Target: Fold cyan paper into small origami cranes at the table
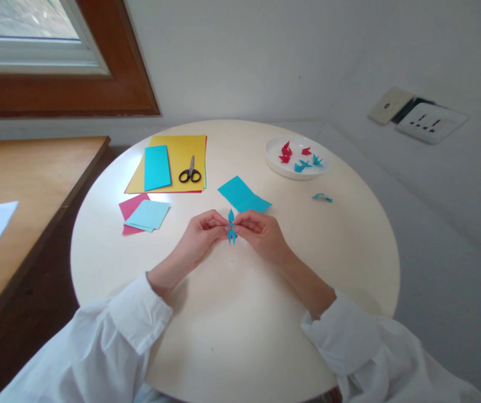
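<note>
A small folded blue origami piece point(231, 216) is pinched between my two hands over the middle of the round white table point(240, 324). My left hand point(204, 235) grips its left side with thumb and fingers closed. From the other side, my right hand point(263, 235) pinches it the same way. One pointed tip shows above the fingers and two narrow points below; the part between the fingertips is mostly hidden. Just beyond my hands lies a creased blue sheet point(240, 193).
A white plate point(270, 162) at the back right holds several small red and blue origami figures. Right of centre lies a small blue paper strip point(322, 197). Black-handled scissors point(190, 173) and a blue rectangle point(157, 168) rest on yellow paper point(181, 146). Pale blue squares point(150, 214) lie nearer.
</note>
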`<action>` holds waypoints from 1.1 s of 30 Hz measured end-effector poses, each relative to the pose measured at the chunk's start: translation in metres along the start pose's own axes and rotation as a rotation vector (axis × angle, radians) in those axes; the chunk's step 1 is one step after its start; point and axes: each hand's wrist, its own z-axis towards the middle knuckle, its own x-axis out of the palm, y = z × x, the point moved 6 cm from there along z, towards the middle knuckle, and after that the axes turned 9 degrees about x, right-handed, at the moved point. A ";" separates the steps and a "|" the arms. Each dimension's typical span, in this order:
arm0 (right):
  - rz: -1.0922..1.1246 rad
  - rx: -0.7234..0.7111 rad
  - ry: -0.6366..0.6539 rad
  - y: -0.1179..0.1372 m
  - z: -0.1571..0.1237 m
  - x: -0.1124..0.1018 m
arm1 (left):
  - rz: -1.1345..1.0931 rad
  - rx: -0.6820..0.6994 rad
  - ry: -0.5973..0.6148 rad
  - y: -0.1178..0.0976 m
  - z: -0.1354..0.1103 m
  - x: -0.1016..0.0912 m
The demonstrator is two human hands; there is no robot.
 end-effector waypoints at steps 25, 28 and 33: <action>-0.101 -0.085 -0.004 0.009 -0.002 -0.001 | -0.039 -0.052 -0.006 0.000 -0.004 0.003; -0.056 -0.059 -0.001 0.008 -0.002 -0.002 | -0.042 -0.039 0.010 -0.001 -0.004 0.004; -0.045 -0.049 -0.009 0.008 -0.002 -0.003 | -0.011 -0.024 0.022 -0.002 -0.003 0.004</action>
